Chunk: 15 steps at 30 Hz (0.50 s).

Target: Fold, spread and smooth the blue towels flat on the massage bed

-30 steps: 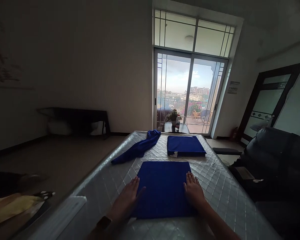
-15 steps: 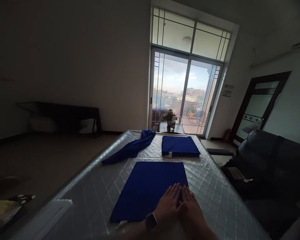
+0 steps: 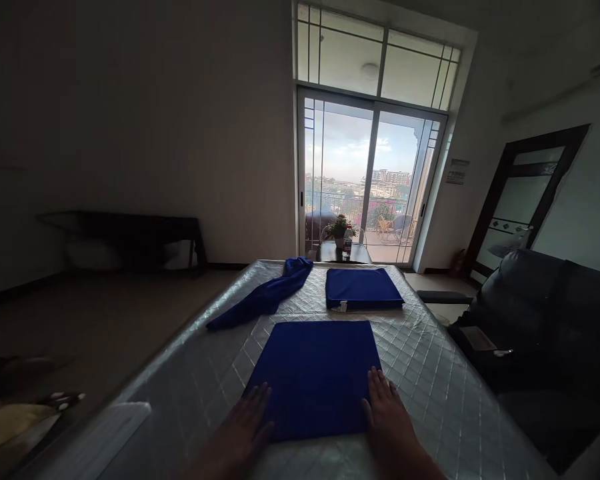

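A flat, folded piece of blue cloth (image 3: 320, 373) lies in front of me on a silvery quilted surface (image 3: 430, 393). My left hand (image 3: 247, 420) rests at its lower left edge with the fingers stretched out, partly blurred, and hides that corner. Along the right edge lies my right hand (image 3: 387, 410), palm down and fingers extended. Neither hand grips the cloth. Beyond it sits a neat stack of folded blue cloth (image 3: 364, 287) with a white tag at its front. A loose, crumpled blue cloth (image 3: 267, 297) stretches out at the far left.
A flat white item (image 3: 113, 433) lies at the near left edge of the surface. On the right stands a black sofa (image 3: 565, 320). A small table with a potted plant (image 3: 340, 229) and a bottle (image 3: 348, 241) stands by the sliding glass door.
My left hand has moved left from beside my right hand to the cloth's left edge. The right hand stays at the right edge. The view has shifted slightly.
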Tool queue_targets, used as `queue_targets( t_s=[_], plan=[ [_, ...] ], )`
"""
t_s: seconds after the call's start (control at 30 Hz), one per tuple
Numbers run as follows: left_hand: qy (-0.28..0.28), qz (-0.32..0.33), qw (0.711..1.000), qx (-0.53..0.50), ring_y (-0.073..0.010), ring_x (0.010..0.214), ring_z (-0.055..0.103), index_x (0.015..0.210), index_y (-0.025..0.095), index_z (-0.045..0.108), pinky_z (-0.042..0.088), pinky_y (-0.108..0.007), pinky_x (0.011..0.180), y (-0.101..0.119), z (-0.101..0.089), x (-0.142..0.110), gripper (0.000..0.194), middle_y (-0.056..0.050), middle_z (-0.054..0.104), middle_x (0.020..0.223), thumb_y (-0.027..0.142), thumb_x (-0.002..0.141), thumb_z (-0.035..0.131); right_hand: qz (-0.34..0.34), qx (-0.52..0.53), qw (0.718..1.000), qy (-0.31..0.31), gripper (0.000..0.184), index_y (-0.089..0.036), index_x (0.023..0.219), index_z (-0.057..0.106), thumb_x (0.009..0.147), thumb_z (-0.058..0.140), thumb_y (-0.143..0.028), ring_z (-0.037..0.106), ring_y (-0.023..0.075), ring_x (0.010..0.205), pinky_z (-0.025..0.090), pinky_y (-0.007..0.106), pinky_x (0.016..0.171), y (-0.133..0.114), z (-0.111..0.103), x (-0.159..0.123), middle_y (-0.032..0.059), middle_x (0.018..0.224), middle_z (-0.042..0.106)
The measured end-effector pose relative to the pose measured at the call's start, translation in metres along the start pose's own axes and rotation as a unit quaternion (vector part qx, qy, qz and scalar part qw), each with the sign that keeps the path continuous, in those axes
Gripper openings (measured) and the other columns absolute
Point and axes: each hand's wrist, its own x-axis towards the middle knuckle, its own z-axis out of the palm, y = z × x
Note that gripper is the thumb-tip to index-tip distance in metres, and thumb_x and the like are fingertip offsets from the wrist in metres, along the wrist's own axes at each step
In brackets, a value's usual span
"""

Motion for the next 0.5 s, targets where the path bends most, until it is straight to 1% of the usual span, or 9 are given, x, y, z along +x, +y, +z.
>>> queue_targets(
  t_s=[0.07,0.13,0.2,0.23,0.3,0.33,0.4,0.47,0.5],
  plan=[
    [-0.001,-0.004,1.0,-0.008,-0.0324,0.148,0.04,0.155,0.022,0.041,0.042,-0.053,0.117,-0.01,-0.002,-0.013,0.068,-0.009,0.037,0.161,0.06,0.099,0.037,-0.001,-0.014,1.0,0.004,0.066,-0.007,0.161,0.018,0.103,0.02,-0.039,0.006,0.0211,0.157,0.01,0.043,0.129,0.001,0.0,-0.002,0.007,0.168,0.011],
    [0.0,-0.015,1.0,-0.011,-0.0333,0.147,0.041,0.154,0.023,0.042,0.044,-0.054,0.116,-0.013,-0.002,-0.021,0.064,-0.009,0.037,0.161,0.056,0.099,0.039,-0.008,-0.026,1.0,0.009,0.066,-0.008,0.161,0.019,0.103,0.022,-0.039,0.006,0.0213,0.157,0.01,0.044,0.129,0.003,0.002,-0.006,0.0057,0.168,0.01],
    [-0.011,-0.032,0.999,-0.006,-0.0355,0.144,0.045,0.151,0.024,0.048,0.046,-0.056,0.114,-0.006,-0.001,-0.022,0.061,-0.01,0.04,0.159,0.054,0.099,0.042,-0.018,-0.027,0.999,0.006,0.066,-0.01,0.161,0.021,0.102,0.026,-0.04,0.008,0.0215,0.157,0.012,0.043,0.129,0.008,0.006,-0.012,0.0039,0.167,0.011],
    [-0.014,-0.031,0.999,-0.005,-0.0357,0.144,0.045,0.15,0.025,0.05,0.046,-0.056,0.114,0.002,0.0,-0.02,0.059,-0.01,0.041,0.159,0.053,0.099,0.041,-0.021,-0.025,0.999,-0.002,0.066,-0.01,0.16,0.023,0.101,0.028,-0.04,0.009,0.0218,0.156,0.014,0.043,0.129,0.01,0.01,-0.015,0.0035,0.167,0.012],
    [-0.01,0.008,1.0,-0.013,-0.0339,0.146,0.042,0.153,0.027,0.044,0.044,-0.054,0.116,0.031,0.001,-0.011,0.058,-0.009,0.039,0.16,0.052,0.102,0.038,-0.022,-0.02,0.999,-0.023,0.066,-0.011,0.16,0.027,0.1,0.032,-0.04,0.014,0.0229,0.156,0.018,0.043,0.128,0.017,0.019,-0.02,0.0037,0.166,0.014],
    [-0.005,0.048,0.999,-0.023,-0.0323,0.147,0.04,0.157,0.029,0.036,0.044,-0.053,0.117,0.051,0.001,-0.005,0.058,-0.007,0.037,0.161,0.051,0.103,0.036,-0.023,-0.018,0.999,-0.032,0.066,-0.012,0.159,0.028,0.1,0.034,-0.04,0.015,0.0236,0.155,0.019,0.044,0.128,0.02,0.024,-0.022,0.004,0.165,0.015],
    [-0.005,0.149,0.987,-0.051,-0.0298,0.148,0.039,0.161,0.034,0.018,0.044,-0.05,0.117,0.098,-0.001,0.009,0.063,-0.005,0.033,0.162,0.053,0.104,0.037,-0.034,-0.014,0.998,-0.042,0.066,-0.014,0.159,0.029,0.1,0.034,-0.043,0.016,0.0248,0.155,0.021,0.045,0.128,0.028,0.033,-0.023,0.0041,0.165,0.015],
    [-0.025,0.246,0.966,-0.076,-0.0287,0.147,0.04,0.161,0.035,0.003,0.043,-0.048,0.119,0.142,-0.004,0.022,0.07,-0.005,0.031,0.163,0.056,0.103,0.038,-0.055,-0.007,0.998,-0.038,0.066,-0.017,0.159,0.028,0.102,0.032,-0.048,0.016,0.025,0.154,0.022,0.044,0.127,0.037,0.039,-0.021,0.0033,0.164,0.015],
    [-0.03,0.281,0.956,-0.083,-0.0283,0.147,0.04,0.16,0.035,-0.002,0.043,-0.047,0.119,0.16,-0.005,0.027,0.073,-0.005,0.03,0.163,0.056,0.104,0.038,-0.066,-0.003,0.997,-0.034,0.065,-0.019,0.159,0.028,0.102,0.031,-0.051,0.017,0.025,0.154,0.022,0.044,0.127,0.041,0.042,-0.019,0.0027,0.164,0.015]
  ],
)
